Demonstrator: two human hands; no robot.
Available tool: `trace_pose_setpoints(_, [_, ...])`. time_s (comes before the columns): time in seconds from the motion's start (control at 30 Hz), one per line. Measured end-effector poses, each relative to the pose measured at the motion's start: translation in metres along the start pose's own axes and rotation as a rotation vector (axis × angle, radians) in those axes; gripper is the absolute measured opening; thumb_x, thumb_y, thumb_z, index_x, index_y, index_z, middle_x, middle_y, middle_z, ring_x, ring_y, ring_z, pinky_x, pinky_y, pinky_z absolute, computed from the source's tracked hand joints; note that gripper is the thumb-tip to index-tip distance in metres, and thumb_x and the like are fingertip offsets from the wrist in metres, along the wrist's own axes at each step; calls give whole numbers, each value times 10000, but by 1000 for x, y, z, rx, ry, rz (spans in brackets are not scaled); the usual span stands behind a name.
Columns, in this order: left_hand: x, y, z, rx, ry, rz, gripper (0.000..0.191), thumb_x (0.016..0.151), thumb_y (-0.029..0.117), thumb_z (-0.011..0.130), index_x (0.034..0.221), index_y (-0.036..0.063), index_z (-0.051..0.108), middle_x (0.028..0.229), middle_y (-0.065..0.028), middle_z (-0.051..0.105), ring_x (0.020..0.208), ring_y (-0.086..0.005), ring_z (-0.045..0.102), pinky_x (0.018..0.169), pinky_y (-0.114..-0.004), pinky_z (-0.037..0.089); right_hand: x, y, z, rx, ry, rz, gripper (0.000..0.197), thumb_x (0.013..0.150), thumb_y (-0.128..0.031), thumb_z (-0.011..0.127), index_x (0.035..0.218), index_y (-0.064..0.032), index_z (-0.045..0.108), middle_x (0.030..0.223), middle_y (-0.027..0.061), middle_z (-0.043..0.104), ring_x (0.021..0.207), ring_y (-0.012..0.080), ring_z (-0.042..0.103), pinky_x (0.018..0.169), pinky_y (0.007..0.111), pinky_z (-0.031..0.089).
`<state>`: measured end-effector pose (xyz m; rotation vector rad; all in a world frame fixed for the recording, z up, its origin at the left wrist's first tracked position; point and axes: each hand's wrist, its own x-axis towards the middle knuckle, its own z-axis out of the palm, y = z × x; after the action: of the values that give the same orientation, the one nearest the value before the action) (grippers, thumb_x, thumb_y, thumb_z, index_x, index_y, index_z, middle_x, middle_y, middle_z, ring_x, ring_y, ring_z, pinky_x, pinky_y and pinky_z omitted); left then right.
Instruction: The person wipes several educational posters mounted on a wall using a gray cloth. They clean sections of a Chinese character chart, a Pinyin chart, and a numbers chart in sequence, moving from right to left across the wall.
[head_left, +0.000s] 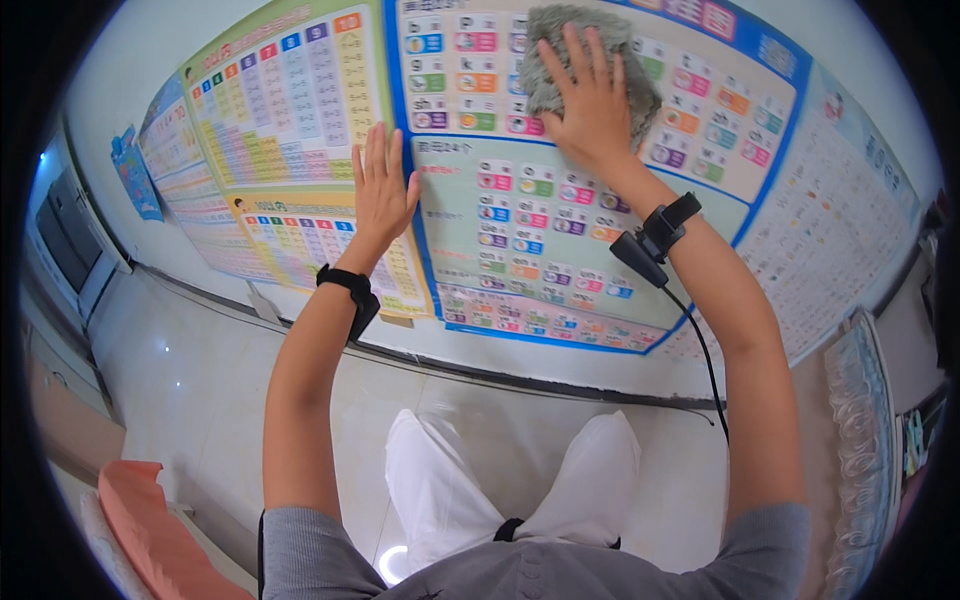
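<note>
A fluffy grey-green cloth lies flat against the upper part of a blue-bordered letter chart on the wall. Spread over that cloth, my right hand presses it to the chart with fingers apart. My left hand rests open and empty near the seam between the blue-bordered chart and a green-and-yellow arithmetic chart. Each wrist wears a black band. From the device on the right wrist, a black cable hangs down. Part of the letter chart is hidden by the cloth and my right arm.
More wall charts hang at the left and the right. A dark baseboard runs along the tiled floor. Lace-trimmed fabric stands at the right. An orange cloth covers something at lower left; a door is beyond.
</note>
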<state>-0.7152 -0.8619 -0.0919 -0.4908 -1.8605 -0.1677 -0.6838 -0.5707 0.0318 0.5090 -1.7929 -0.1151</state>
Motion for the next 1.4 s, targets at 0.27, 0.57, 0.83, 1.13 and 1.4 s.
trace_pose_setpoints(0.27, [-23, -48, 19, -118, -64, -198, 753, 889, 305, 546, 1453, -15, 162, 1507, -271, 103, 1409, -399, 95, 1130, -505, 105, 77, -80, 36, 436, -104, -136, 736, 746, -170, 598, 1429, -235, 333, 1548, 15, 156, 1066, 233, 591, 714, 364, 545])
trace_pose_setpoints(0.57, [-28, -66, 9, -135, -121, -121, 810, 857, 426, 561, 1458, 27, 195, 1517, -224, 140, 1414, -348, 136, 1139, -476, 145, 135, -157, 89, 210, -259, -187, 727, 807, -258, 632, 1447, -198, 293, 1554, -3, 129, 1381, 239, 267, 1056, 378, 371])
trace_pose_setpoints(0.83, [-69, -108, 6, -316, -97, -50, 692, 829, 123, 566, 1425, -10, 240, 1495, -174, 243, 1376, -333, 252, 1113, -409, 262, 48, -186, 109, 231, -330, -291, 690, 790, -181, 579, 1428, -147, 318, 1544, 14, 183, 1404, 254, 212, 1125, 423, 229])
trace_pose_setpoints(1.13, [-145, -129, 8, -177, -211, -218, 724, 779, 32, 558, 1434, 11, 251, 1502, -156, 235, 1390, -327, 221, 1119, -420, 257, -121, -257, 157, 460, -702, -236, 593, 839, -95, 486, 1413, -137, 344, 1442, 98, 376, 1269, 335, 416, 1042, 421, 352])
trace_pose_setpoints(1.4, [-151, -139, 15, -105, -248, -196, 764, 697, -92, 530, 1416, 30, 302, 1484, -153, 281, 1358, -332, 297, 1074, -380, 349, -227, -312, 204, 550, -755, -386, 475, 849, -79, 482, 1324, -64, 453, 1250, 154, 533, 1133, 335, 510, 935, 395, 419])
